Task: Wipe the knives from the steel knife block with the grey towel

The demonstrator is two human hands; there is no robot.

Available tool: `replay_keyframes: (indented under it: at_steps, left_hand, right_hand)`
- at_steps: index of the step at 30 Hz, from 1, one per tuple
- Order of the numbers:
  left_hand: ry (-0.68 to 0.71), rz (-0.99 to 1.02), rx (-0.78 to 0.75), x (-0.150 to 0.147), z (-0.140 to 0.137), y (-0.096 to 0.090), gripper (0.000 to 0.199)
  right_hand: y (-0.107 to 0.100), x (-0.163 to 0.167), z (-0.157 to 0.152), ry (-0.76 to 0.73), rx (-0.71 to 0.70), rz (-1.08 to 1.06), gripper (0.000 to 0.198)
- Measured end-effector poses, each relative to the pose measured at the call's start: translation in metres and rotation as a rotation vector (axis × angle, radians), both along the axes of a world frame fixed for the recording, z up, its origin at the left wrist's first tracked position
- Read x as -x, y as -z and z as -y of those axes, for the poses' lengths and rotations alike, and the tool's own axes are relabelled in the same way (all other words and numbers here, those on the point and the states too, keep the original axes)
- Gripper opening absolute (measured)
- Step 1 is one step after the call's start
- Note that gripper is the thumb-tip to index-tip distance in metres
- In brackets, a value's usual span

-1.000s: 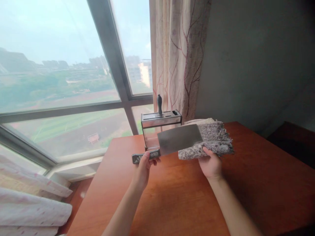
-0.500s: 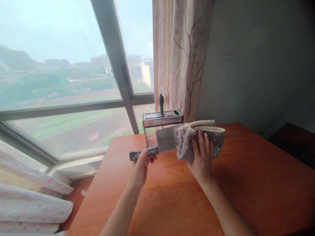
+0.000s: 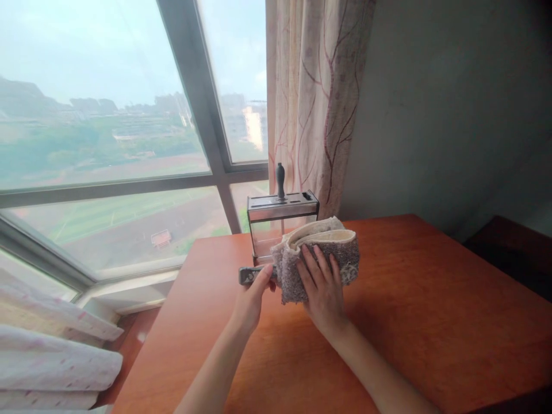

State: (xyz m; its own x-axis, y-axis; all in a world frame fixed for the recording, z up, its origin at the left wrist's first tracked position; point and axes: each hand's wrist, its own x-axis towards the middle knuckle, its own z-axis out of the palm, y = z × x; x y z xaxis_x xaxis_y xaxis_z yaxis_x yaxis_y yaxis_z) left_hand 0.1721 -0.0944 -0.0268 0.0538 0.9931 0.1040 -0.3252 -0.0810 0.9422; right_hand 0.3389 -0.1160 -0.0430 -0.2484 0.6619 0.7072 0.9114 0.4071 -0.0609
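Note:
My left hand (image 3: 254,290) is closed around the dark patterned handle of a cleaver (image 3: 247,276), with the thumb on top. The blade is covered by a folded grey fluffy cloth (image 3: 318,247) with a pale lining. My right hand (image 3: 322,287) grips that cloth from the near side, its fingers laid over the outer face. Both hands are held above the table, close to each other. Just behind the cloth stands a metal knife block (image 3: 282,206) with an open frame and a dark handled tool upright in its top.
The reddish-brown wooden table (image 3: 409,322) spreads under my arms. Past its left side is a large window (image 3: 129,184) with a grey frame. A patterned curtain (image 3: 319,103) hangs behind the knife block, and a pale curtain (image 3: 56,356) lies at the lower left.
My right hand has slid the cloth leftward along the cleaver toward the handle, hiding the blade that was visible before. My left hand has shifted slightly right, still gripping the handle.

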Motion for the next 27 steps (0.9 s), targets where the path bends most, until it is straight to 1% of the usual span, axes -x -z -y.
replay_keyframes:
  at_steps: [3,5,8,10,14,18,20,23,25,27]
  left_hand:
    - [0.031,-0.024,-0.034,0.005,-0.002,-0.004,0.027]
    - [0.025,-0.012,-0.045,0.008,-0.004,-0.007,0.026]
    - [0.025,0.015,-0.015,0.009,-0.006,-0.007,0.026]
    - [0.042,0.013,0.013,0.007,-0.006,-0.006,0.027]
    - [0.039,-0.016,0.029,0.003,-0.005,-0.002,0.032]
    - [0.037,-0.127,0.012,0.001,-0.004,-0.001,0.034]
    - [0.038,-0.184,-0.007,0.001,-0.003,-0.003,0.032]
    - [0.062,-0.219,-0.029,0.001,-0.002,-0.007,0.031]
    - [0.106,-0.210,-0.036,0.000,0.000,-0.009,0.033]
    - [0.115,-0.165,-0.033,0.001,0.000,-0.009,0.034]
  right_hand:
    - [0.000,-0.015,-0.010,0.076,0.017,-0.070,0.064]
    - [0.002,-0.027,-0.017,0.138,0.018,-0.142,0.069]
    - [0.008,-0.040,-0.024,0.187,0.000,-0.206,0.073]
    - [0.010,-0.040,-0.024,0.196,0.009,-0.205,0.074]
    - [0.008,-0.021,-0.015,0.180,0.032,-0.149,0.071]
    - [0.009,0.004,-0.006,0.083,0.026,-0.083,0.062]
    - [0.011,0.009,-0.005,0.033,0.027,-0.060,0.059]
    - [0.012,0.006,-0.009,-0.001,0.023,-0.055,0.059]
    - [0.010,-0.001,-0.014,0.019,0.022,-0.075,0.061]
    - [0.007,-0.010,-0.019,0.059,0.025,-0.101,0.064]
